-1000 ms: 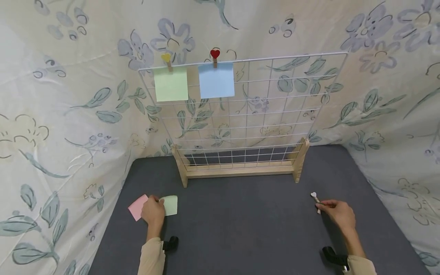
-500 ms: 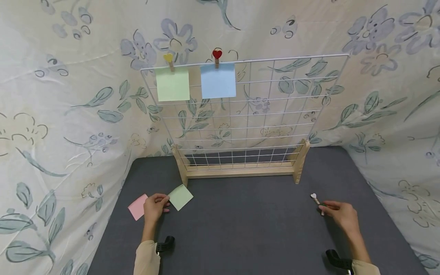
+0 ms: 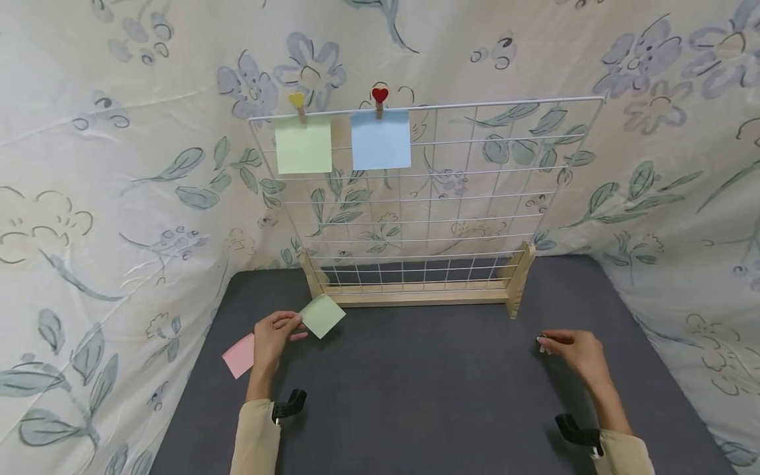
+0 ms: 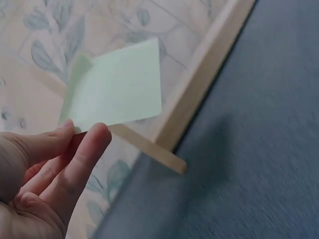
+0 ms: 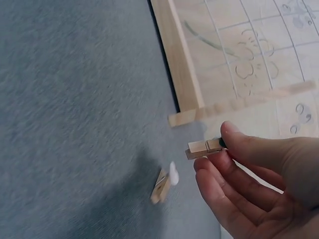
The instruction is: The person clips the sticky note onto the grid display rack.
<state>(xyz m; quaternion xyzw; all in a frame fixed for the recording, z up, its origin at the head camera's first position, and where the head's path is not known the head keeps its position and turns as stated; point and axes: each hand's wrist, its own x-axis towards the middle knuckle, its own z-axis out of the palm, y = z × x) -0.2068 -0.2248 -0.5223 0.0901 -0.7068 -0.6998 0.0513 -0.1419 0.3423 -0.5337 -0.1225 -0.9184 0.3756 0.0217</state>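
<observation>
My left hand (image 3: pixel 274 340) pinches a pale green sticky note (image 3: pixel 322 316) at one corner between thumb and fingers. In the left wrist view the note (image 4: pixel 119 84) is raised above the table, near the rack's wooden foot (image 4: pixel 159 157). Beside that hand a pink sticky note (image 3: pixel 239 357) lies on the table, partly covered by the wrist. My right hand (image 3: pixel 577 356) pinches a small wooden clothespin (image 5: pixel 200 148) with a dark green end at the thumb. Below it, in the right wrist view, another clothespin with a white heart (image 5: pixel 160 187) lies on the table.
A white wire grid rack (image 3: pixel 451 185) on a wooden stand (image 3: pixel 415 297) stands at the back of the dark table (image 3: pixel 427 396). A green note (image 3: pixel 304 146) under a yellow-heart clothespin and a blue note (image 3: pixel 381 142) under a red-heart one hang there. Floral cloth surrounds the table.
My left hand has picked up the green note and carried it right and toward the rack. My right hand has raised the green-ended clothespin and shifted slightly forward.
</observation>
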